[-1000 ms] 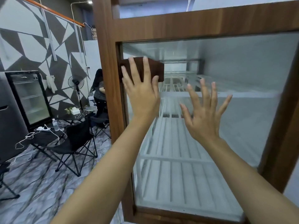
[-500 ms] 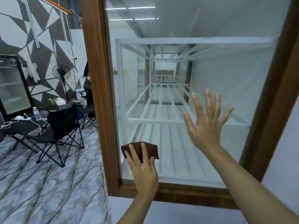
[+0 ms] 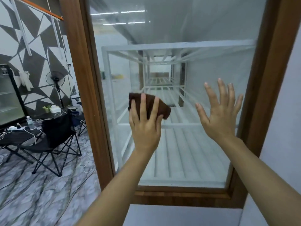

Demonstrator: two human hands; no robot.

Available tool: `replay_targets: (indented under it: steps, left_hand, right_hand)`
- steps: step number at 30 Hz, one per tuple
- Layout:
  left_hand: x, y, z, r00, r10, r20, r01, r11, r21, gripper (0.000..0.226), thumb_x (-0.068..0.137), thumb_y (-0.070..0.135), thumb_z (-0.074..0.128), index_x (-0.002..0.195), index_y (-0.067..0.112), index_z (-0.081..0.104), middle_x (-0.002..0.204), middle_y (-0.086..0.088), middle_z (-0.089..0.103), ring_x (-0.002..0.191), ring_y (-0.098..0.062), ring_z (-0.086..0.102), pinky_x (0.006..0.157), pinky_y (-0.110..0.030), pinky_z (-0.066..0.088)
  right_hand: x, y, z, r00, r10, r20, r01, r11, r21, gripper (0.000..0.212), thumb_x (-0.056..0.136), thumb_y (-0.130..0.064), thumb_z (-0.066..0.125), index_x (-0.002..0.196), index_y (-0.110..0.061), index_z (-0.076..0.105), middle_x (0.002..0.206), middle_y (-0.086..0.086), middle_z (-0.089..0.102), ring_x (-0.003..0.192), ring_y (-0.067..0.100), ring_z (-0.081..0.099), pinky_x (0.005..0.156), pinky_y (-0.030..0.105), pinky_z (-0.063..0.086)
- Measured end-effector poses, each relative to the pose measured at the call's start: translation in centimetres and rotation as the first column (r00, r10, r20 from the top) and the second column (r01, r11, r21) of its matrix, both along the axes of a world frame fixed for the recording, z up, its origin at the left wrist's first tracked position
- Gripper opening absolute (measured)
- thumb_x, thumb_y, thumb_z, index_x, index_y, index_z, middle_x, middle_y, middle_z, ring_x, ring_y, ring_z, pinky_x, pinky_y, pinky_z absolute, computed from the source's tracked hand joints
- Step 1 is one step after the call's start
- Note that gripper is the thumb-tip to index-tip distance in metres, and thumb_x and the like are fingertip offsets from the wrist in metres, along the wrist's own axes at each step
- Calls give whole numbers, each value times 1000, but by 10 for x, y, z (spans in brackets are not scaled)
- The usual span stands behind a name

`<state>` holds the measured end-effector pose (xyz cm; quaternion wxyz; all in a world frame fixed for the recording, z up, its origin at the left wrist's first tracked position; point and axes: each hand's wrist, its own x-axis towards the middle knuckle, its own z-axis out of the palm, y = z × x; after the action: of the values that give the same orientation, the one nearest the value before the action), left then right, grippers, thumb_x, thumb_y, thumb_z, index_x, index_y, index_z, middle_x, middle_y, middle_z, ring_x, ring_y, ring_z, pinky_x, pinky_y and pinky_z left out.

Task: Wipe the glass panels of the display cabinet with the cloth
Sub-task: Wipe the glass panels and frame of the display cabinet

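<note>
A tall glass panel (image 3: pixel 187 160) of the display cabinet fills the middle of the view, set in a brown wooden frame (image 3: pixel 91 111). White wire shelves show through the glass. My left hand (image 3: pixel 145 124) presses a folded dark brown cloth (image 3: pixel 162 109) flat against the glass, left of centre, with straight fingers spread over it. My right hand (image 3: pixel 219 111) is flat with fingers spread, against or just in front of the right half of the same panel, holding nothing.
To the left stand black folding chairs (image 3: pixel 55 141) and a small table with a water bottle (image 3: pixel 30 123), cables and a power strip. A standing fan (image 3: pixel 55 80) and a glass-door fridge (image 3: pixel 8 95) line the patterned wall. The floor is grey marble.
My left hand with the cloth went from the panel's upper left corner down to its bottom, then came back up to mid height. The right hand stayed flat at the glass.
</note>
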<state>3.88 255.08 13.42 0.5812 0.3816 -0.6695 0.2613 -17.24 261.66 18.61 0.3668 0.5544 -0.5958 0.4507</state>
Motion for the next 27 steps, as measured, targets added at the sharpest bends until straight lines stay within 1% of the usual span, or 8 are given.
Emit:
replay_targets:
  steps: [4, 6, 11, 14, 17, 22, 24, 27]
  left_hand:
    - [3, 31, -138, 972, -86, 219, 53, 987, 154, 54, 101, 27, 50, 153, 28, 34, 169, -1, -2, 150, -40, 10, 108, -69, 32]
    - [-5, 23, -99, 975, -96, 200, 71, 989, 128, 54, 102, 31, 49, 154, 29, 33, 169, -5, 4, 150, -42, 10, 113, -68, 24]
    - [-45, 3, 119, 999, -35, 15, 36, 997, -61, 53, 102, 40, 44, 153, 27, 40, 162, -15, 29, 149, -44, 20, 119, -62, 17]
    - [-60, 3, 159, 998, 36, -53, -40, 996, -81, 52, 103, 42, 40, 154, 30, 38, 163, -12, 28, 150, -42, 20, 120, -61, 16]
    - [-67, 13, 86, 999, -26, -26, 23, 996, -89, 48, 105, 36, 47, 152, 28, 42, 162, -12, 29, 149, -43, 22, 120, -60, 17]
    - [-50, 49, -134, 926, -144, 350, 107, 987, 124, 67, 93, 15, 63, 154, 29, 37, 169, 0, 0, 151, -39, 11, 113, -66, 25]
    - [-49, 40, -132, 904, -143, 403, 100, 987, 127, 74, 90, 13, 66, 154, 30, 34, 169, 2, -4, 152, -37, 6, 120, -61, 13]
    - [-74, 32, -30, 919, -137, 370, 146, 989, 4, 56, 99, 26, 60, 152, 27, 42, 166, -6, 20, 152, -38, 13, 122, -57, 11]
  right_hand:
    - [-7, 8, -23, 1000, 7, -8, -7, 1000, 27, 60, 100, -47, 42, 155, -27, 30, 165, 10, 20, 153, 34, 10, 119, 64, 4]
    - [-11, 12, -25, 1000, 24, -20, -23, 999, 44, 60, 99, -46, 45, 154, -26, 32, 165, 10, 21, 153, 34, 11, 120, 62, 6]
    - [-25, 25, -19, 999, -17, -33, 18, 1000, 12, 59, 99, -39, 51, 153, -21, 36, 161, 14, 29, 151, 37, 19, 120, 63, 12]
    - [-39, 35, -11, 999, -41, -8, 41, 998, -42, 58, 98, -36, 52, 152, -20, 37, 160, 15, 30, 151, 36, 18, 120, 61, 7]
    - [-51, 41, -8, 999, -34, 2, 35, 998, -57, 58, 97, -34, 52, 152, -20, 36, 161, 14, 28, 152, 36, 16, 121, 60, 7]
    - [-57, 49, -27, 989, 121, 80, -120, 993, -21, 64, 97, -25, 58, 155, -20, 31, 165, 14, 18, 154, 35, 9, 123, 57, 11]
    - [-59, 53, -32, 981, 174, 87, -174, 985, -12, 65, 98, -24, 58, 155, -21, 28, 165, 13, 16, 154, 34, 7, 125, 52, 10]
    - [-63, 60, -30, 960, 239, 148, -239, 971, -15, 64, 99, -25, 57, 156, -18, 29, 166, 12, 13, 155, 31, 4, 125, 29, 1]
